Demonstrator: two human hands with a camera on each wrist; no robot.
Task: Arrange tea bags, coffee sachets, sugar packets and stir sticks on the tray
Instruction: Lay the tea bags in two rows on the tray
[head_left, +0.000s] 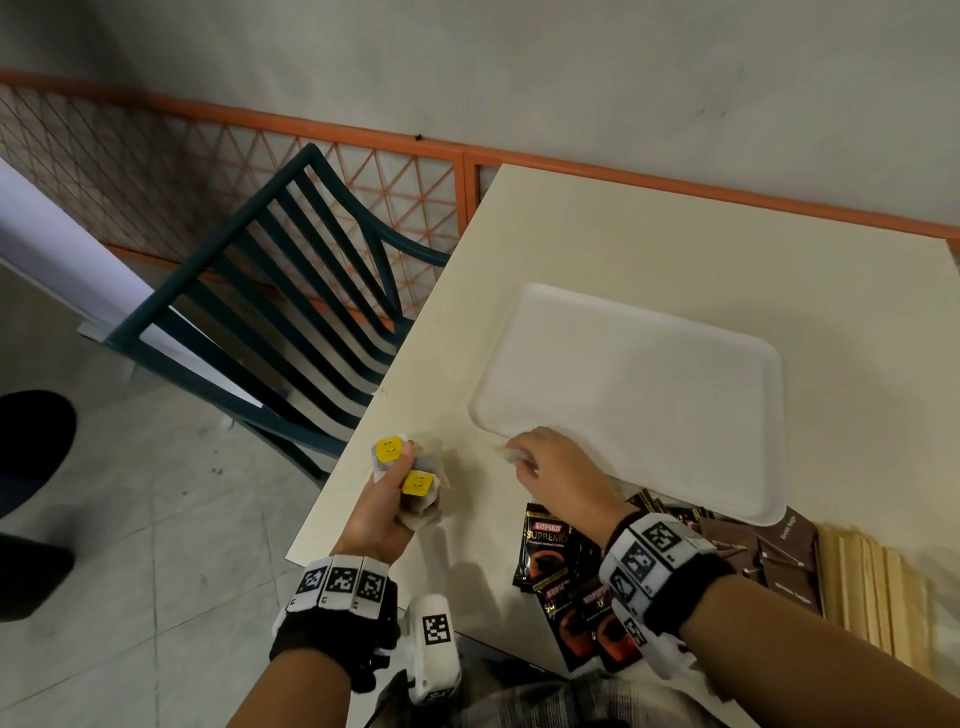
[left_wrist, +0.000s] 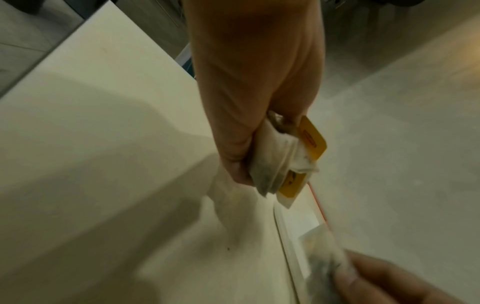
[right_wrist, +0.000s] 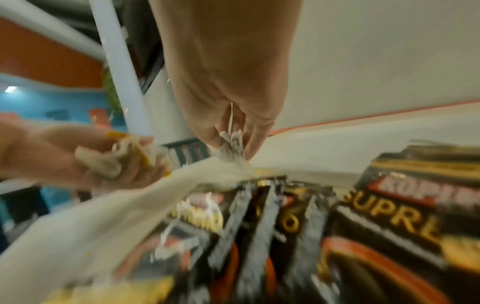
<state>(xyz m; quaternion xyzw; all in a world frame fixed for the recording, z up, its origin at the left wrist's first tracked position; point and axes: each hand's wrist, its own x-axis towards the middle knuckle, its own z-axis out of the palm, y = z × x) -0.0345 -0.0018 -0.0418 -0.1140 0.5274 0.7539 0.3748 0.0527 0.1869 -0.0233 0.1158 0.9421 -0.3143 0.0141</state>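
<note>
The left hand (head_left: 387, 506) grips a bunch of tea bags (head_left: 418, 486) with yellow tags, fingers curled round them, held at the bench's (head_left: 649, 234) 8 o'clock edge. The right hand (head_left: 550, 467) pinches one tea bag (head_left: 511, 454) between thumb and fingertips, just at the tray's (head_left: 727, 343) 7 o'clock corner. The white tray lies flat mid-bench. Black coffee sachets (head_left: 566, 582) lie at 6 o'clock of the tray, partly under the right wrist; brown sugar packets (head_left: 769, 556) touch the tray's near rim, with stir sticks (head_left: 872, 592) beside them at 5 o'clock. A dark chair (head_left: 291, 291) stands at 9 o'clock off the bench.
</note>
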